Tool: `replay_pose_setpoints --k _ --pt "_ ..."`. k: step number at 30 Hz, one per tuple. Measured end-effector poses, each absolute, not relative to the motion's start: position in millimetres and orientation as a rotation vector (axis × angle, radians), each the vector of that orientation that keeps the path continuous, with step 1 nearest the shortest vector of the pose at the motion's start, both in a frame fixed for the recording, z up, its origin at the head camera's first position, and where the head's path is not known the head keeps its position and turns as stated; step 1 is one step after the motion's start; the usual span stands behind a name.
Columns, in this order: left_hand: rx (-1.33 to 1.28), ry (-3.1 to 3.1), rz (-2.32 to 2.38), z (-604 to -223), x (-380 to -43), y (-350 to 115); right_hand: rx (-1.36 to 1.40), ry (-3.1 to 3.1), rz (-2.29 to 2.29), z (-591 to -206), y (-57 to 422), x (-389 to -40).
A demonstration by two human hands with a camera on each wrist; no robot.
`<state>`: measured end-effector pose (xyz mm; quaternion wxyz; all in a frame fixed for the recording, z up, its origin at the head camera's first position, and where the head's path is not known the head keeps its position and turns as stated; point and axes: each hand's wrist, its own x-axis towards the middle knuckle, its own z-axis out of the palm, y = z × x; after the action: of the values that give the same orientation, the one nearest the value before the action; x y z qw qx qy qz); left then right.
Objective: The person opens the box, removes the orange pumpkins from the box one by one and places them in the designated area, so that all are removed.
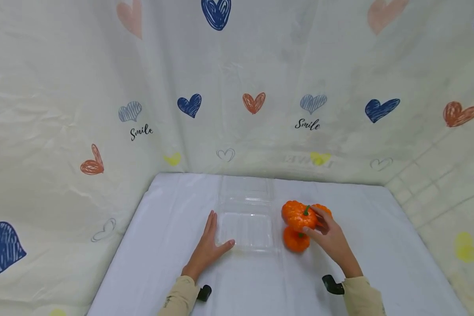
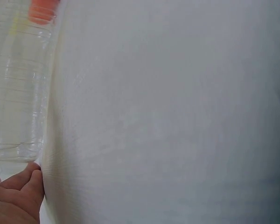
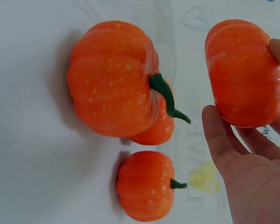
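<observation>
My right hand grips a small orange pumpkin with a green stem, fingers and thumb around its sides, held above the table. Below it, in the right wrist view, are a large-looking pumpkin, a second one partly hidden behind it, and a third beside them. A clear plastic clamshell box lies with its lid folded back, away from me. At the box's left side is my left hand, fingers straight and thumb spread toward the near left corner.
A white cloth covers the table, and a curtain printed with hearts hangs at its back and sides. The pumpkins sit close to the box's right side. A dark wrist camera juts out beside the right sleeve.
</observation>
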<state>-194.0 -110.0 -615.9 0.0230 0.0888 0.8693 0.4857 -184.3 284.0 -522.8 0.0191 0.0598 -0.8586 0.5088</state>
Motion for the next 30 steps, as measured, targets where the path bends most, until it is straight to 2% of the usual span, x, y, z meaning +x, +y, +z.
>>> replay_pose_setpoints --k 30 --pt "0.268 2.695 1.515 -620 -197 -110 0.014 -2.687 1.529 -533 323 -166"
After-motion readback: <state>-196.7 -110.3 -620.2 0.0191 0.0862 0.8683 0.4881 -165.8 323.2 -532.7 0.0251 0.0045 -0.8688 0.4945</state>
